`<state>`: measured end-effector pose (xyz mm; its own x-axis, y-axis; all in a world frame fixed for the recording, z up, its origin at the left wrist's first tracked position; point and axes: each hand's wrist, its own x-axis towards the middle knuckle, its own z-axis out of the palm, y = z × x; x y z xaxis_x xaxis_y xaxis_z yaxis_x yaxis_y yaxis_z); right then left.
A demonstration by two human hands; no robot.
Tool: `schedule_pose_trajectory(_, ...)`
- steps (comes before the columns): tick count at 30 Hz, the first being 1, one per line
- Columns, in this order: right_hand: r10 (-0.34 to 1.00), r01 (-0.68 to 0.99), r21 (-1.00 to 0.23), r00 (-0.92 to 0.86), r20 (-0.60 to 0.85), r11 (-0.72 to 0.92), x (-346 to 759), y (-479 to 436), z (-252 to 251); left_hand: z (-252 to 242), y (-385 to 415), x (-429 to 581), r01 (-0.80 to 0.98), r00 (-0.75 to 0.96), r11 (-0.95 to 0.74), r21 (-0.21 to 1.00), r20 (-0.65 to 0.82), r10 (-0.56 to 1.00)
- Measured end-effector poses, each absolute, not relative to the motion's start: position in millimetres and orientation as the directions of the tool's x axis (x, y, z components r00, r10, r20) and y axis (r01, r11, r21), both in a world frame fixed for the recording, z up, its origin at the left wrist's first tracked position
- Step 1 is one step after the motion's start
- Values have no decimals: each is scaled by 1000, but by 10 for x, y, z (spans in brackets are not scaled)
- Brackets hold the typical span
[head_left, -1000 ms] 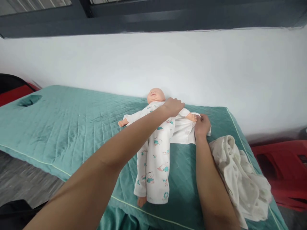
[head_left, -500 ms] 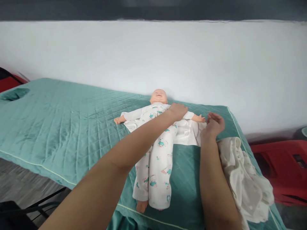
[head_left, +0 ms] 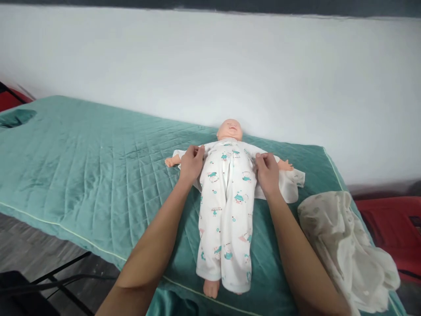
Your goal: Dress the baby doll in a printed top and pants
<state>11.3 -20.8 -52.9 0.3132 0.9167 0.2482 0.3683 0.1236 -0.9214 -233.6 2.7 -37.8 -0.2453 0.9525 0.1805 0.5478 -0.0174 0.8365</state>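
Head view: left hand [head_left: 193,163], fingers gathered, at ten o'clock from the midpoint of the clothed doll [head_left: 238,186], which lies face-up, long axis twelve to six; right hand [head_left: 267,170], similarly gathered and near, at two. Whether either pinches anything cannot be told.

Over on the green quilted bed [head_left: 98,175], a doll [head_left: 230,131] lies face up, arms spread, in printed white clothes [head_left: 241,197]. The person's left hand [head_left: 192,163] and right hand [head_left: 267,171] flank its torso, fingers bent; near the right forearm, a cream cloth [head_left: 348,250] sits crumpled.
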Motion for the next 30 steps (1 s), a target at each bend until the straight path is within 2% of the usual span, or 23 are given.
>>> schedule_pose_trajectory(3, 958, 449, -894, 252, 134, 7, 58, -234, -528, -502, -52, -2450, 530, -84, 26, 847, 22, 996)
schedule_pose_trajectory(6, 968, 433, -901, 237, 78, -34, 77, -218, -574, -507, -78, -2439, 474, 25, -11, 881, -1, 1000)
schedule_pose_trajectory(13, 958, 115, -992, 274, 80, 50, 118, -174, -735, -576, -32, -2393, 291, 90, -3, 957, -25, 996)
schedule_pose_trajectory(16, 934, 102, -990, 335, 127, 98, 125, -141, -766, -606, -8, -2374, 330, 58, -79, 941, 63, 996)
schedule_pose_trajectory(20, 876, 123, -960, 394, 280, 252, 58, -105, -703, -554, 98, -2286, 364, -34, -282, 888, 315, 949)
schedule_pose_trajectory(22, 881, 88, -946, 346, 322, 311, 6, -97, -660, -495, 165, -2221, 311, 46, -335, 889, 338, 940)
schedule_pose_trajectory(25, 910, 59, -932, 202, 363, 359, -40, -84, -630, -410, 240, -2139, 259, 206, -291, 921, 242, 948)
schedule_pose_trajectory(30, 940, 154, -929, -2, 341, 337, -1, -14, -595, -364, 306, -2131, 286, 284, -258, 923, 175, 943)
